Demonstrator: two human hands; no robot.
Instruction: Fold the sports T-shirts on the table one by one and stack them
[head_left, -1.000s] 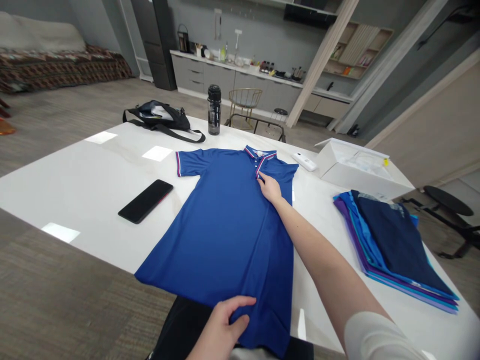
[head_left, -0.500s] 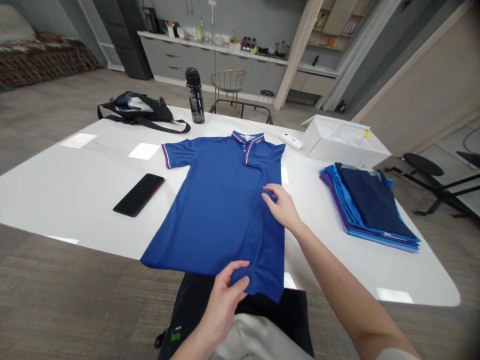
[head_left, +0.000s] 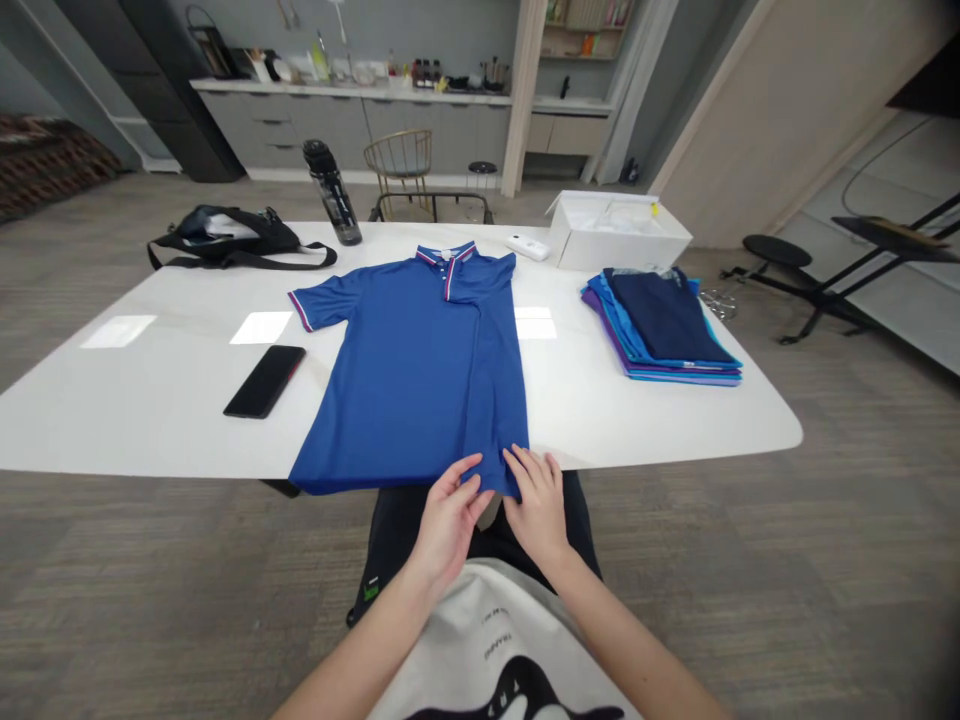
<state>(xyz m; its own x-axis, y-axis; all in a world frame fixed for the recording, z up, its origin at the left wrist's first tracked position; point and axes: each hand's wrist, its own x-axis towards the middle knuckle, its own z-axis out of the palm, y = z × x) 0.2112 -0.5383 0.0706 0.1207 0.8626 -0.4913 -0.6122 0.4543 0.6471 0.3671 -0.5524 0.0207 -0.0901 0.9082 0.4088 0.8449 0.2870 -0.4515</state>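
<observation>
A blue polo shirt (head_left: 405,370) lies on the white table (head_left: 180,400), collar away from me, its right side folded inward with that sleeve over the front. Its hem hangs at the table's near edge. My left hand (head_left: 448,515) pinches the hem of the folded part between thumb and fingers. Just to the right, my right hand (head_left: 537,500) holds the hem's right corner, fingers on top of the cloth. The left sleeve, with red and white trim, lies spread out.
A black phone (head_left: 265,382) lies left of the shirt. Behind stand a black bag (head_left: 232,235), a bottle (head_left: 334,195), a white device (head_left: 527,247) and a white box (head_left: 619,232). Folded clothes (head_left: 664,325) are stacked at the right.
My right hand has come down from the shirt's right side to the hem, beside my left hand. The view has shifted. My left hand still holds the hem.
</observation>
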